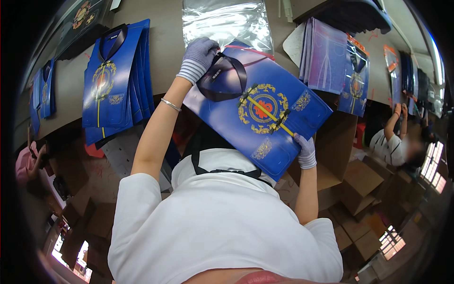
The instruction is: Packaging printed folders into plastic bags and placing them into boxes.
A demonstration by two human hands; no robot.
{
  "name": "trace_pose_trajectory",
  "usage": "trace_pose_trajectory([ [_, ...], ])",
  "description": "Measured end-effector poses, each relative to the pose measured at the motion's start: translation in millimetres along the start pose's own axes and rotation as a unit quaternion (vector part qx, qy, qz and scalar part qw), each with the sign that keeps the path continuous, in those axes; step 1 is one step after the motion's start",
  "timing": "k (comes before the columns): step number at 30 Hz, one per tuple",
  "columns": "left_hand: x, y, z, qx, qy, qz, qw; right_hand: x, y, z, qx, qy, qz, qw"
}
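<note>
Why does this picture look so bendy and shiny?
All in the head view: the fisheye lens bends the table and leaves dark edges; glare streaks the clear plastic; pale sheen brightens part of the blue bag; windows look washed out.

The left hand (198, 57), gloved in grey, white-striped knit, curls beyond an outstretched forearm (158, 125). The right hand (306, 150) (gloved alike) grips closer in, thumb (298, 137) on top.

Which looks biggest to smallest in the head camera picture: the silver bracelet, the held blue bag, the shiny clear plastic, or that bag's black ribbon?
1. blue bag
2. clear plastic (the part showing)
3. black ribbon
4. silver bracelet
</note>
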State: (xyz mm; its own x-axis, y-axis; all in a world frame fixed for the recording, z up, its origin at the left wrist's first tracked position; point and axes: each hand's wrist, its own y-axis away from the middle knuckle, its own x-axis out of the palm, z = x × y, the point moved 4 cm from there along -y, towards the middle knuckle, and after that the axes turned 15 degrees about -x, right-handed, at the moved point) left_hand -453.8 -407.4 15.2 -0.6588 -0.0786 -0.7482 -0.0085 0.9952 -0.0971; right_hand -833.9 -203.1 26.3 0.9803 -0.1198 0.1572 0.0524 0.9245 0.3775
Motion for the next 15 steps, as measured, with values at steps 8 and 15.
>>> trace_pose_trajectory([
  [8,3.2,28.0,30.5,-0.081,-0.079,-0.003,0.994,-3.1,6.3,-16.1,-0.044,0.005,-0.074,0.996],
  [15,5.4,47.6,66.2,-0.127,-0.118,-0.044,0.984,-10.3,8.7,-32.4,-0.049,-0.049,-0.103,0.992],
])
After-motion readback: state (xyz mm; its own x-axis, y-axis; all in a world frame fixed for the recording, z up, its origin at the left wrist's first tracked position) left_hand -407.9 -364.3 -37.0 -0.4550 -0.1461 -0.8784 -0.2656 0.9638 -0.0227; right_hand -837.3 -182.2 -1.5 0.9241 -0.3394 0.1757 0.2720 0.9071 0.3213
